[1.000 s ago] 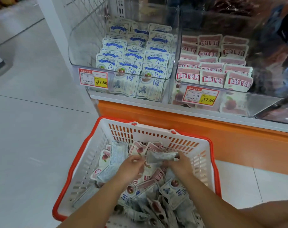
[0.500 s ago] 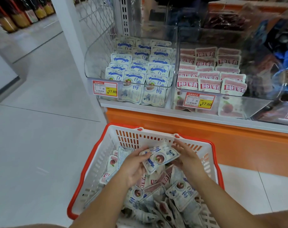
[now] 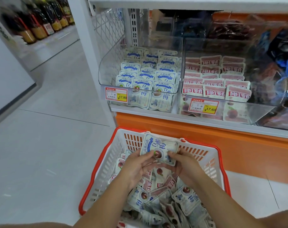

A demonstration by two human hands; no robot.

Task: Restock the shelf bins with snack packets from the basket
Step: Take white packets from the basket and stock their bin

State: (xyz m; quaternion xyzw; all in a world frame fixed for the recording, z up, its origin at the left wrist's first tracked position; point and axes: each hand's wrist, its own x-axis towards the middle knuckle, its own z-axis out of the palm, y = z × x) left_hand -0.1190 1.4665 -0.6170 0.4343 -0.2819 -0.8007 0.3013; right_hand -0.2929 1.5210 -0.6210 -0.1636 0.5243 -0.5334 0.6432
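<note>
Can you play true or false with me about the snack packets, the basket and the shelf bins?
1. The left hand and right hand both hold blue-and-white packets over the basket. True.
2. The basket has nothing in it. False: lots of packets lie in it.
3. The left bin, full of blue packets, has a price tag reading 17.80. True.
4. Both bins hold the same blue snack. False: the right bin holds pink packets.
</note>
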